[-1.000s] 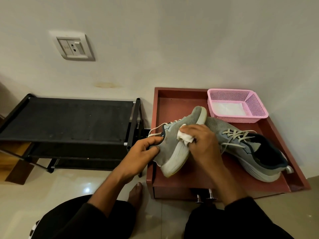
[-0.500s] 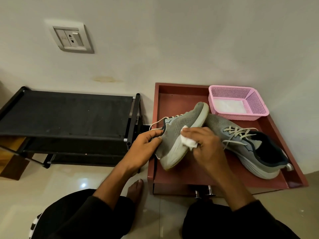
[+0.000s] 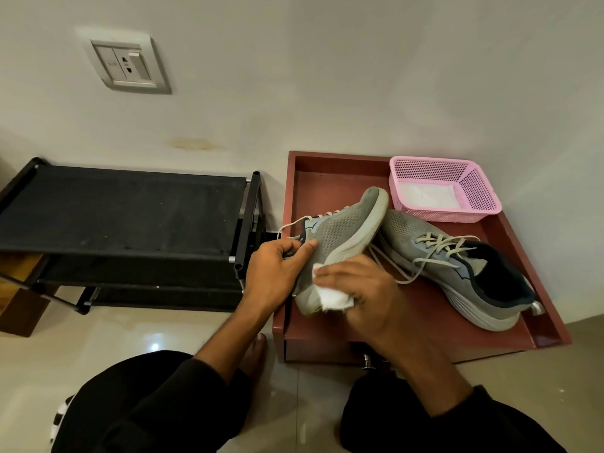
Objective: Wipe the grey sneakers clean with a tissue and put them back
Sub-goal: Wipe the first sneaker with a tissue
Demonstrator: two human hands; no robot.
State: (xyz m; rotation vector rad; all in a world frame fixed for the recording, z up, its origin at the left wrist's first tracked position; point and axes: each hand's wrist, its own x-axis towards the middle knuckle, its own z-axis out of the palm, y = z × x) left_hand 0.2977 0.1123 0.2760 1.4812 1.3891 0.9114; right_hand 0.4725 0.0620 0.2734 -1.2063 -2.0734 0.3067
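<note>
Left hand (image 3: 277,273) gripping the collar end of a grey sneaker (image 3: 343,237), held tilted on its side, toe pointing away toward the wall. Right hand (image 3: 362,295) just beside it — fingers curled round a white tissue (image 3: 335,299) pressed against the heel end of the sole. Second sneaker (image 3: 457,266) lying on the red-brown tray (image 3: 327,171), touching the held one's sole — near the pink basket (image 3: 474,191).
</note>
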